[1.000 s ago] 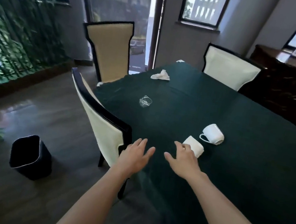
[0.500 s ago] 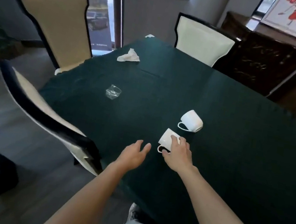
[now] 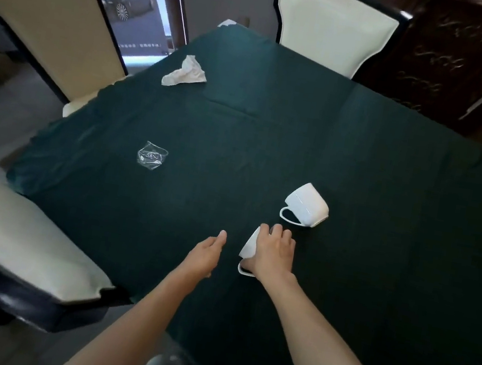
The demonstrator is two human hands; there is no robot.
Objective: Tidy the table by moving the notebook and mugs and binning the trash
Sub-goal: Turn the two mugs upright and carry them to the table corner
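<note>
Two white mugs lie on their sides on the dark green tablecloth (image 3: pixel 377 172). My right hand (image 3: pixel 274 252) is wrapped over the near mug (image 3: pixel 249 245), which is mostly hidden under the fingers. The far mug (image 3: pixel 307 204) lies a little beyond it, untouched. My left hand (image 3: pixel 206 254) hovers just left of the near mug, fingers loosely apart, holding nothing. A crumpled clear plastic wrapper (image 3: pixel 151 155) lies mid-table to the left. A crumpled white tissue (image 3: pixel 186 73) sits near the far left edge. No notebook is in sight.
Cream chairs with black frames stand at the near left (image 3: pixel 12 241), far left (image 3: pixel 46 6) and far side (image 3: pixel 335 20). A dark carved cabinet (image 3: pixel 461 59) is at the right. A small white scrap (image 3: pixel 227 23) lies at the table's far edge.
The view has moved in over the table. My right hand has gone from touching the near mug to closing over it. My left hand has come forward beside it.
</note>
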